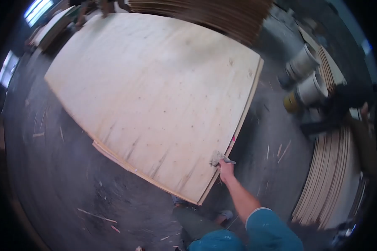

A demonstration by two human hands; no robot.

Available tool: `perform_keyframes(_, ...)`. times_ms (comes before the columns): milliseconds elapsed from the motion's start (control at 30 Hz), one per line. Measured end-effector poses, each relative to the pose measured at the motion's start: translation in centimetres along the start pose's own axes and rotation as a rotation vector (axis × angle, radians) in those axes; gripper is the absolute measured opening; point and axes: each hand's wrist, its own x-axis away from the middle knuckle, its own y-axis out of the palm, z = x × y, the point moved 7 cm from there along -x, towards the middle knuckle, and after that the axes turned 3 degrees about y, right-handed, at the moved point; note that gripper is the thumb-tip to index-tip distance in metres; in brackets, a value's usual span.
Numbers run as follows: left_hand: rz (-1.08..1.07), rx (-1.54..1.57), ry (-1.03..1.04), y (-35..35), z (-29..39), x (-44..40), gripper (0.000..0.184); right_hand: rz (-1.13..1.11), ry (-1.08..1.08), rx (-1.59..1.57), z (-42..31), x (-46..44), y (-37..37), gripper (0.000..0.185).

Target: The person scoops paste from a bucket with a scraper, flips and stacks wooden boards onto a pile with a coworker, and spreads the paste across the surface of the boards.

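Note:
My right hand (226, 170) is closed round the handle of a scraper-like tool (216, 158), whose pale, worn head lies at the right edge of a large plywood sheet (155, 92). The sheet rests on another one, whose edge shows along the right and lower left sides. Dark streaks and small spots mark the wood near its lower edge. A small red mark (233, 138) shows on the sheet edge just above the tool. My left hand does not show.
Two buckets (312, 90) (301, 65) stand at the right, beside a co-worker (343, 104) and stacked boards (326, 175). Another stack (205, 14) stands behind the sheet. Part of another person (107, 7) shows at the top. Wood splinters (97, 216) litter the dark floor.

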Motion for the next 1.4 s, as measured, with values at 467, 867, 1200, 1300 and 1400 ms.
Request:
perform_keyframes(467, -0.298, -0.950, 1.065, 27.4, 57.7, -31.5, 0.055, 0.110, -0.593, 0.948, 2.8, 10.4, 8.0, 0.046)
perform_keyframes(867, 0.025, -1.729, 1.101, 33.0, 69.5, -37.8, 0.107, 0.686, -0.069, 0.365, 12.8, 19.3, 19.7, 0.021)
perform_keyframes(1200, 0.022, -1.642, 1.133, 32.5, 69.1, -38.3, 0.105, 0.690, -0.391, 0.941, 11.7, 19.4, 31.8, 0.035)
perform_keyframes(1300, 0.001, -1.582, 1.224, 32.2, 69.3, -40.0, 0.107, 0.548, -0.293, 1.013, 11.1, 17.6, 35.2, 0.052)
perform_keyframes(1400, 0.046, -1.636, 1.077, 32.4, 69.3, -39.4, 0.110, 0.484, -0.357, 1.032, 12.4, 20.6, 37.6, 0.054)
